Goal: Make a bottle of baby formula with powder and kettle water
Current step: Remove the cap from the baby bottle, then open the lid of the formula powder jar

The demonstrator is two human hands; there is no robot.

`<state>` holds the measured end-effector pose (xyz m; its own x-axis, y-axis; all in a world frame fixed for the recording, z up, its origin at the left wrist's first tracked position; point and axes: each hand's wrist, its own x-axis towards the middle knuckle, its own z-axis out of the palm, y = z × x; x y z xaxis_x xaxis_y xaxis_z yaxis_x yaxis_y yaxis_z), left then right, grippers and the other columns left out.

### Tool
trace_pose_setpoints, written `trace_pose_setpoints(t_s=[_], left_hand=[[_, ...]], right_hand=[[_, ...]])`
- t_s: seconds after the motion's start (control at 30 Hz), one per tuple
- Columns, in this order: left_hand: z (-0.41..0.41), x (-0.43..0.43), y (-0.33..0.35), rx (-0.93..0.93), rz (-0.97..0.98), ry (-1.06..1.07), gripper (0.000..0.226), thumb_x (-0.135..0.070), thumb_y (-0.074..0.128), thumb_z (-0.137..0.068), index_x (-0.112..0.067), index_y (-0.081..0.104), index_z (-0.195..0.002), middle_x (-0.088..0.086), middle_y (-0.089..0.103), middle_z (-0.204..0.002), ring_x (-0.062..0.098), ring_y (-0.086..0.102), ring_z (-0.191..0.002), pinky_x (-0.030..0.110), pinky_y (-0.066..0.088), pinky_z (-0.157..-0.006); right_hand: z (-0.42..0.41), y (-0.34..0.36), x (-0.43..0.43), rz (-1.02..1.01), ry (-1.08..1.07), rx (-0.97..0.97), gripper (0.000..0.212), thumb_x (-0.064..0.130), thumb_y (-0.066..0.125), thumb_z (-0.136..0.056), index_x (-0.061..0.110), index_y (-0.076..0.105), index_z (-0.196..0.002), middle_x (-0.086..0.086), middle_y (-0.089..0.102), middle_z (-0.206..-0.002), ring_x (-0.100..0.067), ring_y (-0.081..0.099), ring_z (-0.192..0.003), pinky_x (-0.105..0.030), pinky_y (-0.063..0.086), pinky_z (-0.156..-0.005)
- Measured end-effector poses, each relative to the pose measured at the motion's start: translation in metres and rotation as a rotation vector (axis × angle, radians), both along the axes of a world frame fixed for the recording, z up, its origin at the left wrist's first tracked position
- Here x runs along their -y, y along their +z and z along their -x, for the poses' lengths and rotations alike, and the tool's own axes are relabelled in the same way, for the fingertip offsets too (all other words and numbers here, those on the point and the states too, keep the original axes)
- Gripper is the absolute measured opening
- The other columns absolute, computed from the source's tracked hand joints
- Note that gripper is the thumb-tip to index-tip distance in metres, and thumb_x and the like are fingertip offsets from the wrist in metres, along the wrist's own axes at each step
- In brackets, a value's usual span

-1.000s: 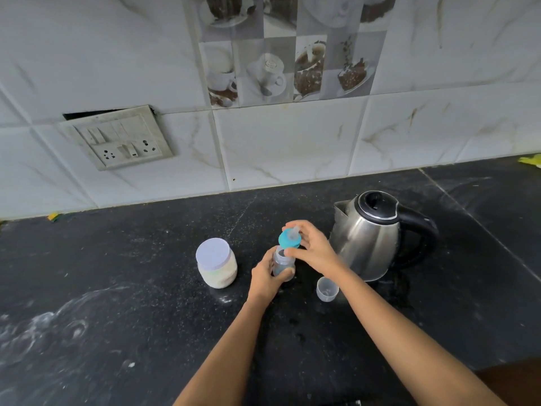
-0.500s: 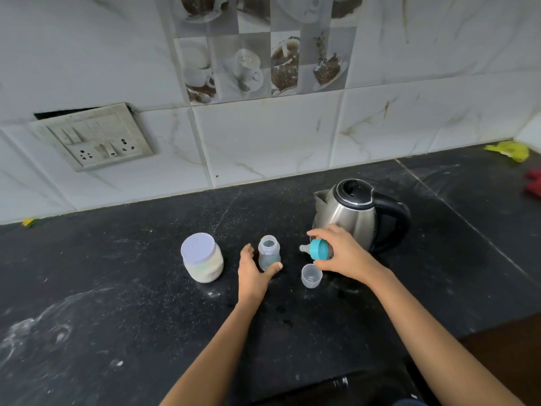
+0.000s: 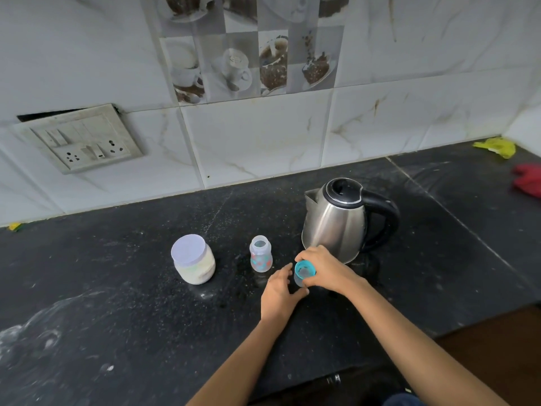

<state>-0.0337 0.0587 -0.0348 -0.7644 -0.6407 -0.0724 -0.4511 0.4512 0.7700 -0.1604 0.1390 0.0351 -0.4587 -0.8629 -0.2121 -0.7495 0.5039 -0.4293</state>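
The small clear baby bottle (image 3: pixel 260 254) stands open and uncapped on the black counter (image 3: pixel 117 303), with no hand on it. Left of it sits the powder jar (image 3: pixel 193 263) with its pale lid on. The steel kettle (image 3: pixel 336 222) stands behind my hands, lid shut. My right hand (image 3: pixel 326 271) holds the teal nipple collar (image 3: pixel 305 269) upside down, set onto the small clear cap (image 3: pixel 298 281). My left hand (image 3: pixel 278 297) cups that cap from the left, thumb and fingers around it. The nipple itself is hidden inside the cap.
A tiled wall with a switch and socket plate (image 3: pixel 79 142) rises behind the counter. A yellow cloth (image 3: pixel 496 146) and a red cloth (image 3: pixel 528 180) lie at the far right. Wet smears mark the counter's left front. The counter's front edge runs just below my forearms.
My left hand let go of the bottle and moved right to the clear cap. My right hand turned the teal collar over and lowered it onto the cap.
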Motion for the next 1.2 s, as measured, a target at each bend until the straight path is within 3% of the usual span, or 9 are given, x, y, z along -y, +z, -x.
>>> trace_pose_setpoints(t_s=[0.2, 0.4, 0.5, 0.67, 0.77, 0.9, 1.07, 1.2], left_hand=[[0.006, 0.001, -0.007, -0.04, 0.023, 0.006, 0.047, -0.032, 0.074, -0.077, -0.026, 0.055, -0.12, -0.01, 0.059, -0.108, 0.007, 0.056, -0.098, 0.026, 0.051, -0.078], [0.0, 0.001, -0.008, -0.06, -0.007, 0.029, 0.062, -0.036, 0.076, -0.076, -0.024, 0.048, -0.13, -0.008, 0.054, -0.121, 0.007, 0.052, -0.108, 0.027, 0.048, -0.09], [-0.021, 0.005, -0.008, -0.117, 0.016, 0.1, 0.058, -0.035, 0.075, -0.077, -0.022, 0.046, -0.126, -0.01, 0.05, -0.12, 0.007, 0.047, -0.11, 0.022, 0.042, -0.092], [-0.072, 0.03, -0.006, -0.213, 0.165, 0.419, 0.049, -0.028, 0.076, -0.078, -0.016, 0.045, -0.115, -0.005, 0.046, -0.109, 0.012, 0.042, -0.104, 0.03, 0.041, -0.092], [-0.094, 0.048, 0.004, -0.239, 0.18, 0.609, 0.054, -0.023, 0.078, -0.076, -0.011, 0.043, -0.115, -0.001, 0.042, -0.109, 0.012, 0.038, -0.101, 0.034, 0.041, -0.09], [-0.12, 0.073, 0.011, -0.263, 0.152, 0.693, 0.064, -0.024, 0.08, -0.073, -0.015, 0.039, -0.121, -0.003, 0.039, -0.117, 0.014, 0.04, -0.105, 0.035, 0.044, -0.091], [-0.136, 0.106, 0.018, -0.239, 0.075, 0.639, 0.093, -0.033, 0.084, -0.066, -0.017, 0.029, -0.138, -0.008, 0.033, -0.133, 0.011, 0.037, -0.118, 0.028, 0.038, -0.096], [-0.134, 0.131, 0.028, -0.205, 0.006, 0.512, 0.11, -0.042, 0.086, -0.059, -0.018, 0.022, -0.144, -0.004, 0.03, -0.144, 0.013, 0.029, -0.13, 0.032, 0.035, -0.103]], right_hand=[[-0.002, -0.011, -0.003, 0.025, -0.053, 0.057, 0.061, 0.019, 0.079, -0.077, 0.024, 0.053, -0.132, 0.003, 0.054, -0.125, -0.012, 0.047, -0.119, -0.029, 0.046, -0.097], [-0.006, -0.003, -0.009, 0.064, -0.041, 0.053, 0.083, 0.028, 0.078, -0.078, 0.026, 0.033, -0.148, 0.001, 0.044, -0.143, -0.017, 0.038, -0.133, -0.038, 0.043, -0.105], [-0.008, 0.011, -0.008, 0.217, -0.016, -0.045, 0.073, 0.037, 0.072, -0.084, 0.025, 0.036, -0.146, 0.003, 0.044, -0.143, -0.013, 0.04, -0.13, -0.034, 0.042, -0.103], [-0.026, 0.034, 0.029, 0.468, 0.106, -0.072, 0.043, 0.034, 0.067, -0.089, 0.019, 0.056, -0.127, 0.005, 0.058, -0.123, -0.01, 0.051, -0.111, -0.034, 0.049, -0.094], [-0.05, 0.041, 0.066, 0.39, 0.215, -0.036, 0.042, 0.033, 0.064, -0.09, 0.02, 0.055, -0.129, 0.004, 0.053, -0.129, -0.013, 0.046, -0.118, -0.034, 0.046, -0.095], [-0.081, 0.038, 0.114, 0.252, 0.295, -0.061, 0.055, 0.04, 0.061, -0.092, 0.018, 0.044, -0.14, -0.002, 0.044, -0.14, -0.02, 0.042, -0.129, -0.034, 0.041, -0.099], [-0.11, 0.043, 0.163, 0.189, 0.253, -0.002, 0.074, 0.044, 0.062, -0.091, 0.007, 0.03, -0.147, -0.013, 0.034, -0.146, -0.03, 0.035, -0.134, -0.039, 0.039, -0.102], [-0.123, 0.039, 0.193, 0.079, 0.245, -0.149, 0.077, 0.056, 0.057, -0.089, 0.002, 0.036, -0.14, -0.016, 0.041, -0.135, -0.033, 0.042, -0.122, -0.038, 0.039, -0.097]])
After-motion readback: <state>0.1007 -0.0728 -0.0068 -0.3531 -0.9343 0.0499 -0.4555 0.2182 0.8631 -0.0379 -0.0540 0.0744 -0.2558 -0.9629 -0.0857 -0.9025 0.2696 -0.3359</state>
